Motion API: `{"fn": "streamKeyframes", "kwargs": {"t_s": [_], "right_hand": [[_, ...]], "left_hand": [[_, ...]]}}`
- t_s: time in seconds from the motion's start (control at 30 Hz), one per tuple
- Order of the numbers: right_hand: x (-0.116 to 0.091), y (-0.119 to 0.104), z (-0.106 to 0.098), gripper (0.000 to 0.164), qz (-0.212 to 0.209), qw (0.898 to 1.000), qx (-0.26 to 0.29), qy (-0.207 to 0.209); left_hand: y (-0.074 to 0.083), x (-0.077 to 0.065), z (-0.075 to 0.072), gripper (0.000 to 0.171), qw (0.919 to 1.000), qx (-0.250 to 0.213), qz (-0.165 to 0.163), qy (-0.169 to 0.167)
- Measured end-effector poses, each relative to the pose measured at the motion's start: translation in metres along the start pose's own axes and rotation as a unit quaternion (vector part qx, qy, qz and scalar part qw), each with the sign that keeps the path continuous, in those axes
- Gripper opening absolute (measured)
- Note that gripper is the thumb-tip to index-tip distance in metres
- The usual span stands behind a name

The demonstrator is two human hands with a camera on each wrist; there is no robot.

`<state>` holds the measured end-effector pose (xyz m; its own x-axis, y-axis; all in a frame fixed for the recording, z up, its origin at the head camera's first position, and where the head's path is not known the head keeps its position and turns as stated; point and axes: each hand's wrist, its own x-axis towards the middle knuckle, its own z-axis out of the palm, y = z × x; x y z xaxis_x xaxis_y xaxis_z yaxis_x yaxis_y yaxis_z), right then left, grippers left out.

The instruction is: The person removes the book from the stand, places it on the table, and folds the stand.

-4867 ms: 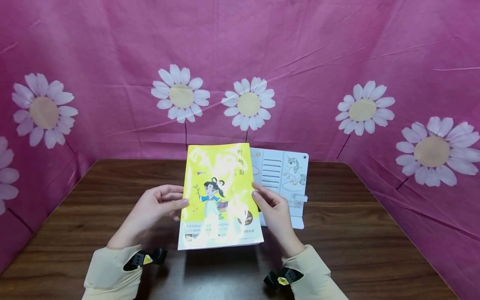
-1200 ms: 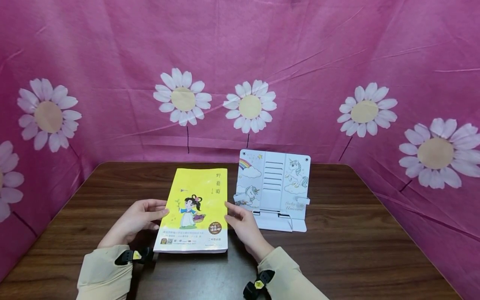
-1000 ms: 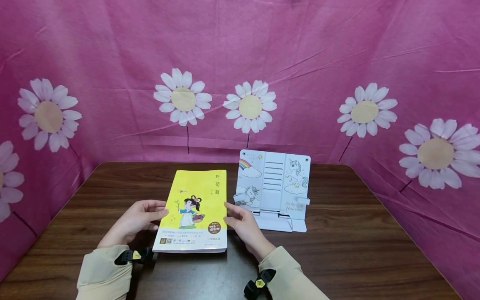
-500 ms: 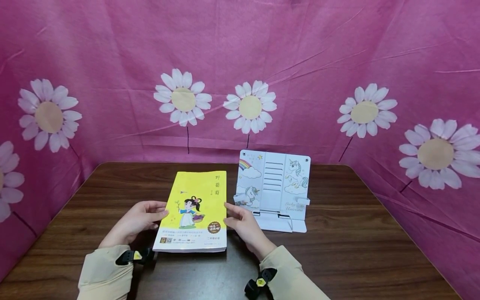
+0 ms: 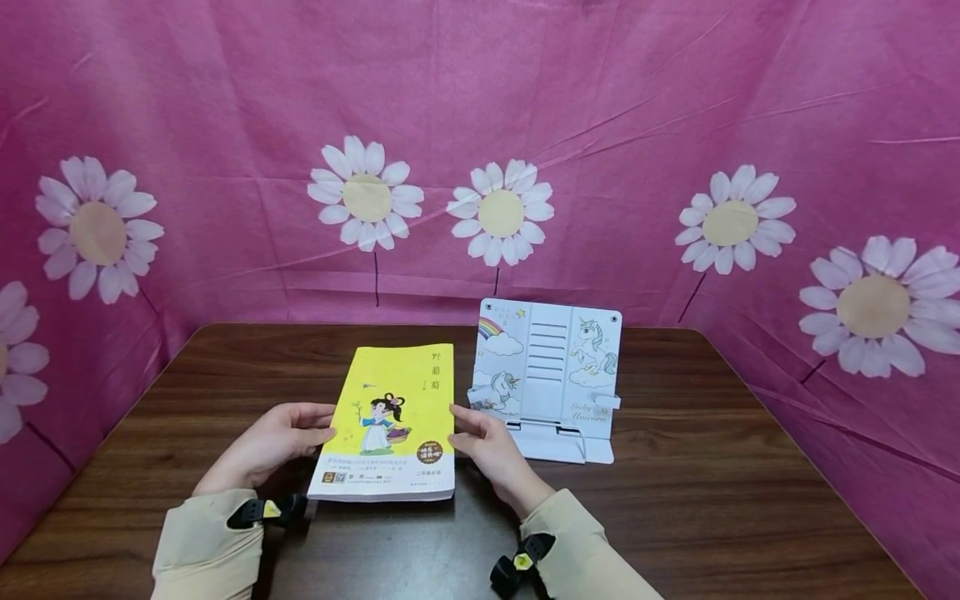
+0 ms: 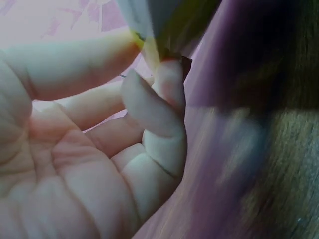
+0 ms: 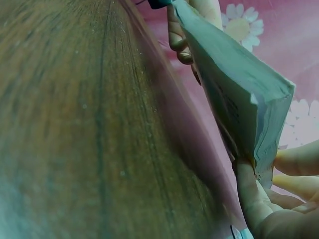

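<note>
A yellow paperback book (image 5: pixel 390 421) with a cartoon figure on its cover is held between both hands, its far end farther from me. My left hand (image 5: pixel 262 446) pinches the left edge, thumb on the cover and fingers beneath. On the right edge, my right hand (image 5: pixel 491 458) grips with thumb and fingers. In the right wrist view, the page block (image 7: pixel 269 124) shows a gap above the table. Curled fingers (image 6: pixel 159 114) touch the book's corner in the left wrist view. Just right of the book stands a white unicorn-print book stand (image 5: pixel 547 358), touched by neither hand.
A brown wooden table (image 5: pixel 712 483) lies under everything. The stand has a front ledge (image 5: pixel 551 446) with wire clips and side tabs. Behind the table hangs a pink cloth (image 5: pixel 615 100) printed with white daisies.
Since the oldest frame, the book has come down and left, uncovering the stand. Over the last second its far edge has dipped slightly; both hands have kept their hold.
</note>
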<state>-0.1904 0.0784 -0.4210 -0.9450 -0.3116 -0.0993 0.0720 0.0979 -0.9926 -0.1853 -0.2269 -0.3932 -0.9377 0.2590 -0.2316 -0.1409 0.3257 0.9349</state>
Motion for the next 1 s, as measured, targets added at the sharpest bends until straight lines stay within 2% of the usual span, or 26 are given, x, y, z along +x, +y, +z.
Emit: {"fn": "streamKeyframes", "kwargs": {"t_s": [0.43, 0.73, 1.0], "right_hand": [[-0.001, 0.0017, -0.0019, 0.048, -0.003, 1.0, -0.017, -0.009], [-0.0023, 0.0003, -0.0019, 0.047, 0.006, 0.999, -0.032, -0.003], [-0.0035, 0.0001, -0.0015, 0.045, -0.002, 0.998, -0.067, 0.003]], "left_hand": [[-0.0067, 0.0012, -0.0041, 0.059, 0.9992, -0.02, 0.018, -0.028], [-0.0065, -0.0011, -0.006, 0.062, 0.9972, -0.033, 0.024, -0.063], [-0.0079, 0.0001, -0.0069, 0.065, 0.9962, -0.035, 0.027, -0.075]]}}
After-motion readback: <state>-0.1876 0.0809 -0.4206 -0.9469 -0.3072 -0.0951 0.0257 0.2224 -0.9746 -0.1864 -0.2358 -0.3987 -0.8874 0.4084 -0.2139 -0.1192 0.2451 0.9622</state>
